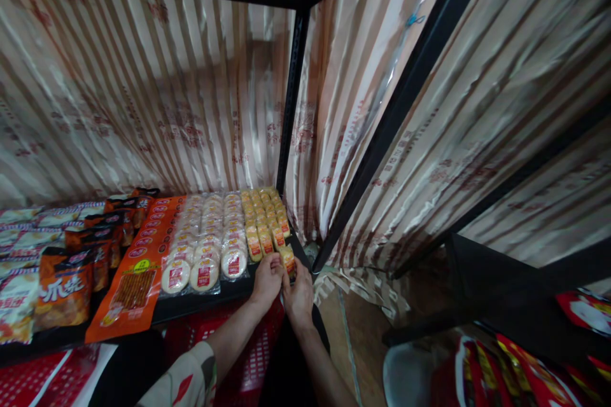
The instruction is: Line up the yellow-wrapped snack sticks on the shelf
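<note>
At the right front corner of the black shelf, a small yellow wrapped cake point(288, 261) with a red label stands between my two hands. My left hand point(268, 280) has its fingers curled and pinched at the cake's left side. Around its right side and front lie the fingers of my right hand point(298, 296), closed on it. Just behind are rows of matching yellow cakes point(266, 216). Left of these stand rows of round white wrapped cakes point(205, 273) with red labels. My fingers partly cover the held cake.
An orange snack sheet point(138, 286), brown-orange bags point(64, 289) and white bags point(16, 305) line the shelf's left part. Red plastic baskets point(252, 362) sit below the shelf edge. Black posts point(391, 121) and striped sheeting point(191, 89) enclose the corner. Red packages point(525, 369) are at lower right.
</note>
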Tool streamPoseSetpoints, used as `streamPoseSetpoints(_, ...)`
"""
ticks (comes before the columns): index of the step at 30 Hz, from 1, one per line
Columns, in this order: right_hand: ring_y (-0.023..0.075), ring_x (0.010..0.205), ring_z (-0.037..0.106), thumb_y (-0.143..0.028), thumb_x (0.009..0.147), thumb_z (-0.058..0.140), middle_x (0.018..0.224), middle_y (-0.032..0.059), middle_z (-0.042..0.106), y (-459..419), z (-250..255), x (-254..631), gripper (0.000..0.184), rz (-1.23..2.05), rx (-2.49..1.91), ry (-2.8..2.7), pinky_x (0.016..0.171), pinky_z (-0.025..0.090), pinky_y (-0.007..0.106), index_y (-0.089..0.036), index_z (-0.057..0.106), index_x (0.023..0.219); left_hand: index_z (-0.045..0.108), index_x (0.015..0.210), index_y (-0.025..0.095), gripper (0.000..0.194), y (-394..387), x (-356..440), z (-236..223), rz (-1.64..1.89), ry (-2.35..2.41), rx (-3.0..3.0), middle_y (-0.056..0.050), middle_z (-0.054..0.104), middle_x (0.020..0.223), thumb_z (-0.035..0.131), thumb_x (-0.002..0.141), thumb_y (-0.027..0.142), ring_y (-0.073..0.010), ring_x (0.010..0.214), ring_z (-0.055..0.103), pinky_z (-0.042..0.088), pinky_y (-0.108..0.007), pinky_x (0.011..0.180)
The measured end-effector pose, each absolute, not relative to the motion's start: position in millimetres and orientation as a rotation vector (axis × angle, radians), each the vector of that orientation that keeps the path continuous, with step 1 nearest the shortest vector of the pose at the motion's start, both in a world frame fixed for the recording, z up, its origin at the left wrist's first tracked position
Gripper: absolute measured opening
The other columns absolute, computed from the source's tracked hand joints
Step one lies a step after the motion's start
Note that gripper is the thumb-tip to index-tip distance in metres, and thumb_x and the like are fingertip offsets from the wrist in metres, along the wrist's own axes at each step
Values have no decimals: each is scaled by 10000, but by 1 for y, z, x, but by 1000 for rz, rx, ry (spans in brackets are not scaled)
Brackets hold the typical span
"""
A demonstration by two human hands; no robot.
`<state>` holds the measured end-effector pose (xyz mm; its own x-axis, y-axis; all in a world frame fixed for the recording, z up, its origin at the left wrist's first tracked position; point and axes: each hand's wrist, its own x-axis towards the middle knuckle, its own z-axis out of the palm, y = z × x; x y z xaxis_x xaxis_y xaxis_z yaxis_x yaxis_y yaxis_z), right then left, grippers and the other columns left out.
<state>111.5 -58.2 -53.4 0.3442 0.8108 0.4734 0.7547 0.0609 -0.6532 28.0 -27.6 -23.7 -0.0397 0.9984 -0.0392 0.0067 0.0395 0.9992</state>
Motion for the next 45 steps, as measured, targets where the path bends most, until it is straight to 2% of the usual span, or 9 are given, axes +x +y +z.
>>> streamPoseSetpoints(5,250,1040,513,-331,844,345,1092,172,571,-45,-53,113,435,93,-1704,-1387,885,404,392,-89,464,1184,634,936,160,287,-20,31,-24,1145,1285,1149,-83,663,985,510,692,74,-166,909,606,439,-307,891)
streamPoseSetpoints(9,256,1045,515,-322,841,325,1121,188,547,-35,-49,113,460,157,-1755,-1333,885,409,385,-69,443,1206,626,1015,172,329,-17,36,-19,1128,1189,1085,-74,639,1105,517,711,110,-177,1034,573,388,-317,969)
streamPoseSetpoints(13,252,1045,524,-323,841,321,1149,181,530,-24,-49,112,469,172,-1763,-1267,864,421,374,-93,419,1238,589,1115,162,379,-16,39,-10,1077,1124,1021,-84,559,1239,503,746,179,-190,1161,494,303,-336,1045)
streamPoseSetpoints(18,252,1057,521,-337,848,309,1158,196,532,-10,-52,116,480,129,-1747,-1277,857,414,376,-83,424,1239,595,1119,168,377,-13,36,-7,1033,1140,988,-77,467,1328,500,772,280,-199,1268,371,213,-331,1090)
streamPoseSetpoints(25,242,986,561,-378,848,301,1135,180,548,5,-49,122,489,113,-1764,-1265,770,437,349,-108,433,1234,553,1173,171,473,-6,34,-24,1028,1118,926,-90,420,1358,554,749,381,-233,1250,396,334,-360,1028)
streamPoseSetpoints(32,246,1009,556,-366,837,315,1174,199,534,18,-52,124,505,131,-1783,-1294,783,435,349,-87,407,1248,530,1197,147,500,-5,34,-32,1022,1116,950,-111,399,1370,542,756,384,-247,1231,420,379,-367,994)
streamPoseSetpoints(36,249,987,571,-355,829,332,1160,208,551,24,-52,124,493,131,-1771,-1283,764,436,350,-77,403,1230,565,1156,145,497,-4,33,-36,1044,1131,946,-124,443,1336,578,729,399,-264,1199,456,388,-385,986)
streamPoseSetpoints(42,232,800,610,-338,815,362,953,156,633,29,-52,126,388,176,-1796,-1280,676,433,326,-100,453,1107,577,1137,167,474,-3,33,-39,1035,1150,944,-100,454,1333,578,726,401,-244,1200,458,388,-358,988)
streamPoseSetpoints(45,224,783,589,-328,802,377,886,126,621,31,-52,127,314,173,-1767,-1304,684,432,321,-124,486,1016,579,1136,167,450,-3,33,-37,1043,1141,942,-95,458,1330,570,735,369,-244,1208,448,385,-365,990)
